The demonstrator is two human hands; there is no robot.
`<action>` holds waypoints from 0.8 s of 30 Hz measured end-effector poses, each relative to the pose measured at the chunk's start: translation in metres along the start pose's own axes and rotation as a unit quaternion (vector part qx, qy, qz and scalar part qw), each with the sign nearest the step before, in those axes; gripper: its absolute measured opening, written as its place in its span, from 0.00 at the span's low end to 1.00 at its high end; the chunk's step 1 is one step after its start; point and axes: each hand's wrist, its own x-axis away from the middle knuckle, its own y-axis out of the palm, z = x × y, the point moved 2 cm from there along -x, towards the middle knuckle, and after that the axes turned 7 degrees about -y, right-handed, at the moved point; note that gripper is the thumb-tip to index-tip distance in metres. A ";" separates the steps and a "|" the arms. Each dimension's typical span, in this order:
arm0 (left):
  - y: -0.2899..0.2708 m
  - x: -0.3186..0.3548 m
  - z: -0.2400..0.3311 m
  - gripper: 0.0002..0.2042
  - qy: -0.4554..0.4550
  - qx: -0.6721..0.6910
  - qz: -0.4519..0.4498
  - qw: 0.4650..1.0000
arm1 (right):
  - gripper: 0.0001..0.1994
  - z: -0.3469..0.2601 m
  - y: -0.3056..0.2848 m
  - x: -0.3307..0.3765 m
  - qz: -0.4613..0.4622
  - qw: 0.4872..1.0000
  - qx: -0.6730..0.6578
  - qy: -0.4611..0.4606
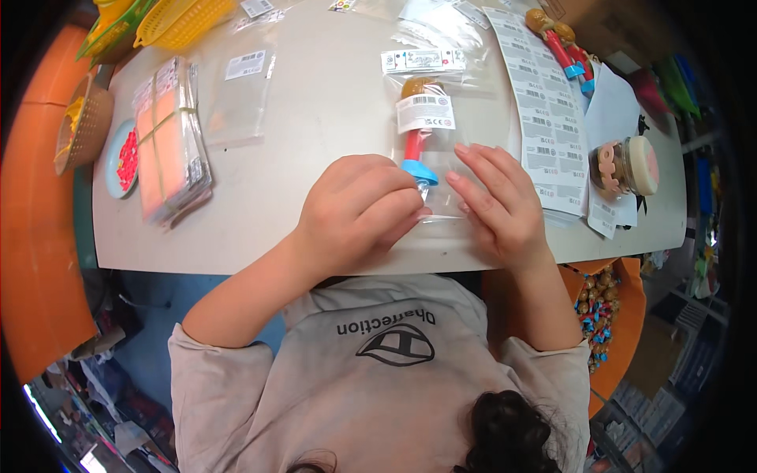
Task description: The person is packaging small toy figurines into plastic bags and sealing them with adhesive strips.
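Note:
A clear plastic bag [465,110] with a printed header lies on the table before me. Inside it is a toy [415,143] with a brown round head, a red stem and a blue flared end; a white label [426,113] covers part of it. My left hand [355,206] is closed at the bag's lower end beside the blue part, its thumb mostly hidden behind the curled fingers. My right hand [502,202] has its fingers stretched out and apart, resting at the right edge of the bag.
Label sheets [544,118] lie at the right, near a lidded jar [643,167] and loose toys [558,51]. At left are a banded stack of bags [167,142], a blue dish [115,175] and baskets [183,22]. An orange bin [627,323] holds more toys.

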 end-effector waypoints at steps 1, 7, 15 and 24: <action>-0.002 -0.001 0.000 0.13 -0.003 -0.003 -0.001 1.000 | 0.19 0.002 0.000 0.002 -0.032 0.999 -0.003 0.005; 0.009 0.011 -0.011 0.11 0.032 -0.050 -0.110 0.992 | 0.21 0.000 -0.006 0.013 -0.158 0.983 0.071 0.057; 0.010 0.017 -0.012 0.08 0.064 0.018 -0.109 0.992 | 0.20 0.000 -0.004 0.030 -0.187 0.977 0.092 0.047; 0.012 0.015 -0.010 0.12 0.035 0.070 -0.107 0.991 | 0.14 -0.002 -0.005 0.042 -0.116 0.993 -0.022 0.001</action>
